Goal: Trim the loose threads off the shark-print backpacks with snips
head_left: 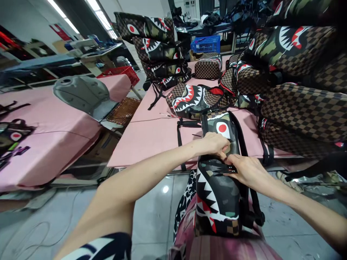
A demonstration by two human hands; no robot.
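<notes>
A camouflage backpack [222,195] with a shark-mouth print lies on its side, its near end on the lap and its far end on the pink table. My left hand [215,144] is closed on its upper side, near the red and white eye print. Touching it from the right, my right hand [246,169] is closed on the bag beside a small black piece with shiny dots [231,169]. The fingertips of both hands nearly meet. What exactly they pinch is partly hidden by the fingers. Black shoulder straps [241,133] hang along the bag's right side.
Another shark-print backpack [187,99] lies just beyond on the pink table [151,137]. Stacked bags [154,47] rise at the back left, and checkered ones [306,108] crowd the right. A grey chair [81,95] stands left. A blue crate [206,44] sits behind.
</notes>
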